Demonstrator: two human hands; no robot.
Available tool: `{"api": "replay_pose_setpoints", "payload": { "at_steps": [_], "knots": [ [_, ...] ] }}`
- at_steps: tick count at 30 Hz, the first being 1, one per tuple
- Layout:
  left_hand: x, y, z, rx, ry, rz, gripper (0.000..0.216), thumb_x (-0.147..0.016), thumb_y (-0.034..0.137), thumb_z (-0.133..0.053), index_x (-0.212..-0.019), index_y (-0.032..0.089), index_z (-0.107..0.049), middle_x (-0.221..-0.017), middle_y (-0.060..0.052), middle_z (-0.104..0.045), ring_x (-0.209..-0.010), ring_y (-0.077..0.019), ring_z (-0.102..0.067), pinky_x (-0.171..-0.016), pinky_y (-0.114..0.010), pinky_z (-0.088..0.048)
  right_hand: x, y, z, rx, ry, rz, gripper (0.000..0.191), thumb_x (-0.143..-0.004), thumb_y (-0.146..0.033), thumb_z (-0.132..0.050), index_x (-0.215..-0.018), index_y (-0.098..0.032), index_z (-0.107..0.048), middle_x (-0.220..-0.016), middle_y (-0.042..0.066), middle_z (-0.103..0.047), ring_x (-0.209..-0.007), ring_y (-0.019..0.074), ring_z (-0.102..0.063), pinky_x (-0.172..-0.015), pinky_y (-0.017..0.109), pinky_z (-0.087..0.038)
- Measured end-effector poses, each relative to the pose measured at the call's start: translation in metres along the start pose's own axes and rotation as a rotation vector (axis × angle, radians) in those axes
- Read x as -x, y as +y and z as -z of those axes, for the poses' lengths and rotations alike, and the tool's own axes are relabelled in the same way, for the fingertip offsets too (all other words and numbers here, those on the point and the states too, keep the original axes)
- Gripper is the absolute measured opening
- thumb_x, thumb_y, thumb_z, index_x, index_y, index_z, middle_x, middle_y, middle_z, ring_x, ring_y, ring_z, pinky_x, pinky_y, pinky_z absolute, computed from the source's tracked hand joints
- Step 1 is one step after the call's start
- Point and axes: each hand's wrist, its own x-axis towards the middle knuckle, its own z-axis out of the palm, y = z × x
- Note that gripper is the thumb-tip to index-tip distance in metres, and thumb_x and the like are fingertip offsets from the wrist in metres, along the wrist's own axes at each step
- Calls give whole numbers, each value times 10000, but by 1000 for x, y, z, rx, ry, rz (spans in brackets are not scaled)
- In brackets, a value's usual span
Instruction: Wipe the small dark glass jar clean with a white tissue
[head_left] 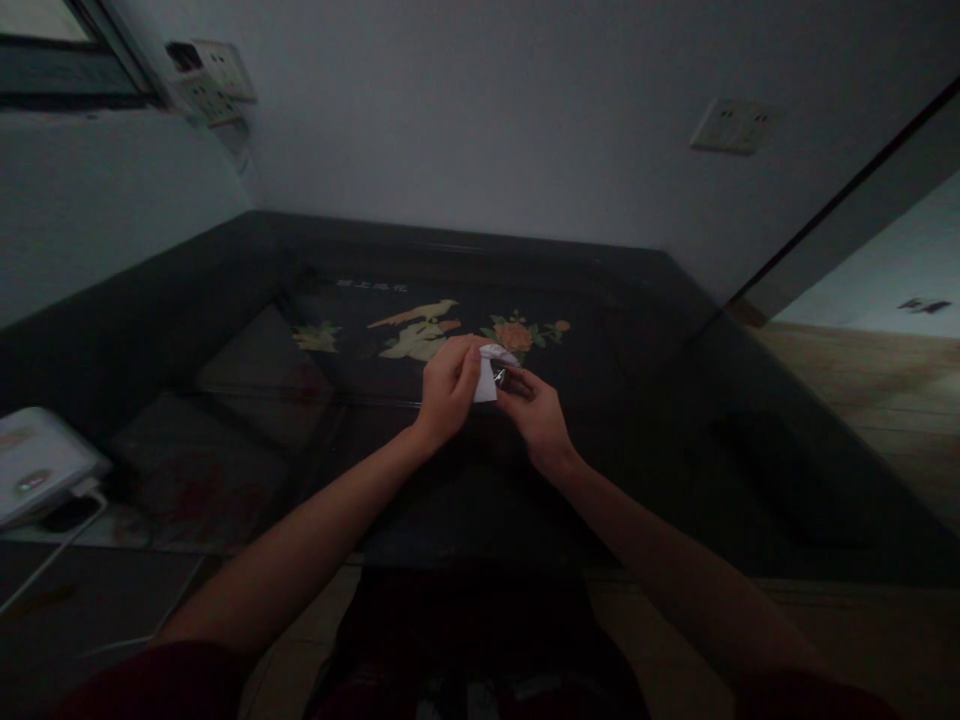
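Gripped in the left hand (pixel 450 378), with fingers curled round and thumb along one side: white paper (pixel 484 386). Pinched in the right hand (pixel 531 405), between thumb and fingers: small shiny thing (pixel 499 376), right beside the paper. Both near the middle of the dark table (pixel 637 400), close to the orange flower (pixel 513 336) shown on top. Hard to tell if resting on the table or just above.

White paper: looks light, thin and bendy, maybe easy to crease or tear. Best to hold softly by a flat side or edge. Small shiny thing: looks light too, but hard and smooth, so maybe slippery. Best to pinch by the sides. Too dark and tiny to name.

In the part in view, white paper longer going away from the body than across. At the far end, bends over to the right. Cannot tell the whole shape, with fingers in the way. Small shiny thing: seems to point left, at the paper; long way hard to tell.
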Motion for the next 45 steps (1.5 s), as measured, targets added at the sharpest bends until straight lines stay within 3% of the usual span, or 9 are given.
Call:
{"api": "replay_pose_setpoints", "payload": {
  "at_steps": [4, 10, 15, 21, 26, 30, 36, 41, 45],
  "knots": [
    [-4, -12, -4, 329, 146, 327, 324, -875, 447, -505, -811, 179, -675, -751, -35, -661, -685, -159, -601, -645, -277, -472, 3, -3, 0, -33, -31, -27, 476, -536, -373, -846, -945, -204, -669, -972, 61, -728, -940, 237, -678, -900, 419, -523],
    [-7, -19, -9, 575, 234, 548, 299, -855, 419, -509, -872, 172, -677, -836, -50, -688, -822, -184, -638, -755, -297, -495, 3, -1, 0, -92, -72, -21, 433, -575, -420, -836, -916, -212, -668, -986, 54, -724, -961, 225, -668, -919, 411, -520],
    [-3, -9, -4, 313, 162, 346, 334, -901, 430, -458, -808, 177, -655, -783, -39, -661, -767, -175, -611, -718, -287, -479, 3, -1, -1, -80, -48, -30, 436, -568, -389, -837, -923, -206, -662, -957, 47, -725, -909, 214, -678, -887, 389, -533],
    [1, 5, 0, -208, -91, -135, 322, -934, 265, -363, -892, 177, -670, -947, -87, -684, -949, -209, -600, -898, -362, -451, 1, 1, 0, 2, 2, 42, 397, -546, -278, -809, -895, -196, -639, -912, 38, -720, -844, 208, -683, -813, 360, -552],
    [1, 7, 0, -284, -146, -205, 340, -939, 248, -347, -876, 171, -672, -935, -96, -701, -933, -219, -604, -913, -390, -447, -1, 4, 1, 39, -5, 47, 368, -550, -271, -796, -874, -190, -640, -887, 34, -720, -861, 217, -685, -831, 366, -550],
    [-2, 3, 1, -98, -58, -65, 326, -946, 326, -379, -858, 178, -656, -888, -90, -686, -878, -215, -608, -811, -361, -460, 0, 2, 2, 27, -9, 18, 427, -542, -280, -814, -923, -190, -644, -950, 58, -727, -880, 229, -697, -850, 392, -552],
    [-5, -9, -3, 371, 165, 357, 335, -841, 486, -557, -702, 186, -611, -657, -19, -586, -637, -156, -559, -596, -276, -431, 3, -5, 1, -13, -49, -4, 510, -547, -350, -844, -993, -200, -649, -1000, 66, -733, -948, 235, -692, -900, 409, -545],
    [-8, -6, -9, 799, 158, 634, 313, -829, 438, -499, -850, 168, -656, -788, -50, -681, -786, -190, -651, -715, -304, -509, 2, -8, 2, -64, -132, 67, 571, -559, -365, -849, -1057, -239, -599, -1067, 45, -712, -986, 221, -678, -910, 389, -541],
    [-7, -6, -9, 928, 167, 717, 248, -789, 338, -501, -871, 165, -659, -840, -50, -706, -816, -187, -671, -780, -325, -526, -1, -7, 5, -2, -146, 94, 519, -608, -386, -833, -1044, -253, -585, -1063, 44, -702, -1012, 221, -667, -936, 408, -523]
  ]
}}
